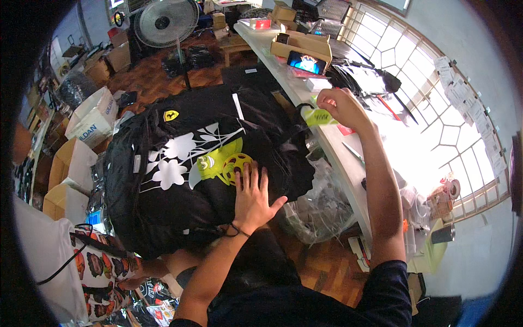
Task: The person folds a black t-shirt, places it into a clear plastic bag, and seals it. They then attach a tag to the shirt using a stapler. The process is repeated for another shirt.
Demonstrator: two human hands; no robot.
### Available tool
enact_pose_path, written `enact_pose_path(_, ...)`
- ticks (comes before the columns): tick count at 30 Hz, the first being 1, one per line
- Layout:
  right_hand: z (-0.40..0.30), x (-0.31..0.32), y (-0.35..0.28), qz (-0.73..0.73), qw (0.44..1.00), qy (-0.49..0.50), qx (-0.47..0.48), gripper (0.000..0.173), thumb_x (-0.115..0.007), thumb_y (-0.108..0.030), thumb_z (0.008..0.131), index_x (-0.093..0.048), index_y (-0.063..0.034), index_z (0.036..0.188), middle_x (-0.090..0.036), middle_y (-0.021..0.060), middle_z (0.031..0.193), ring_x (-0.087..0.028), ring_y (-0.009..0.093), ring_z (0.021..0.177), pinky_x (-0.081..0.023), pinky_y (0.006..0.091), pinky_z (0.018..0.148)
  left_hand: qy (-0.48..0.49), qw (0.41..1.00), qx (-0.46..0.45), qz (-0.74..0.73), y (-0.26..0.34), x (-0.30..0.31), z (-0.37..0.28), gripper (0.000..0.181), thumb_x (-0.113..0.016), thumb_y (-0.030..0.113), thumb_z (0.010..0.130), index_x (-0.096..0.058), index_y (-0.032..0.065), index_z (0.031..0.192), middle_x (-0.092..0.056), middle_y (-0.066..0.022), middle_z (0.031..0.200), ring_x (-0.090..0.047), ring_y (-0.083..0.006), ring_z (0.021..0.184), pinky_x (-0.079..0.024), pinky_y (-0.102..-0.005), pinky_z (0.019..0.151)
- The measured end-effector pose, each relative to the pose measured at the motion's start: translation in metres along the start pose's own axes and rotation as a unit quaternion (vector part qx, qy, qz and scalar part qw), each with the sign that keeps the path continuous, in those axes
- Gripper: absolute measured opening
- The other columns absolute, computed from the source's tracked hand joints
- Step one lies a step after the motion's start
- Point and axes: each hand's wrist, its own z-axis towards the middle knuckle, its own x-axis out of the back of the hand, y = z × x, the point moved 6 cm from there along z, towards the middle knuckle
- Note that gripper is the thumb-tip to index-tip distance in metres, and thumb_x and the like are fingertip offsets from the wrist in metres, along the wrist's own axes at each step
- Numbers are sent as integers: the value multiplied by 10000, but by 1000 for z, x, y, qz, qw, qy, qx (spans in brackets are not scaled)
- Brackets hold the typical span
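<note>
My left hand (254,200) rests flat, fingers spread, on a black fabric garment (212,208) lying over a large black pile. Under and beside its fingertips is a lime-green cartoon print (220,161) with a face and a yellow holed ball. White flower-shaped prints (169,173) lie to the left of it. A yellow Ferrari shield badge (170,115) shows on the black fabric farther back. My right hand (341,107) is raised by the table edge, its fingers curled around a lime-green printed piece (320,117) with dark markings.
A long white table (282,77) runs along the right, bearing a phone (306,62) propped against a cardboard box (302,45). Clear plastic bags (320,204) bulge below its edge. A pedestal fan (166,22) stands behind; open cartons (92,118) and another person in patterned shorts (102,274) are left.
</note>
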Motion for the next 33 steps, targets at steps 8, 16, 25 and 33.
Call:
enact_pose_path(8,-54,-55,21,34,987,129,-88,154,-693,-178,912,-782,-57,947,-754,205,855,-759,342,800,-589,453,735,-7,1000,11,-13,1,-1,5,825,-708,531,898,-516,-43,1457,-390,-295,1595,-303,-481,1522,-188,-634,1263)
enact_pose_path(16,-90,-155,7,126,937,236,-224,568,-838,-494,830,-760,46,986,-761,236,932,-752,384,924,-586,448,852,56,970,51,-229,-30,33,81,202,-721,223,960,-739,31,1020,-739,-135,996,-708,-330,926,-550,-432,850)
enact_pose_path(25,-85,-165,-18,147,921,321,-164,135,-728,-108,903,-737,-82,1036,-761,113,948,-725,315,882,-510,465,878,-74,907,-122,-395,-19,-27,209,209,-702,59,915,-793,71,1103,-777,-142,1107,-748,-301,1019,-578,-397,918)
enact_pose_path(33,-71,-164,-7,357,883,245,-182,118,-735,-87,930,-713,5,1002,-738,130,829,-705,162,746,-543,328,697,-164,918,-263,-246,-18,-31,216,113,-734,15,830,-756,38,939,-725,-106,934,-669,-312,992,-546,-418,908)
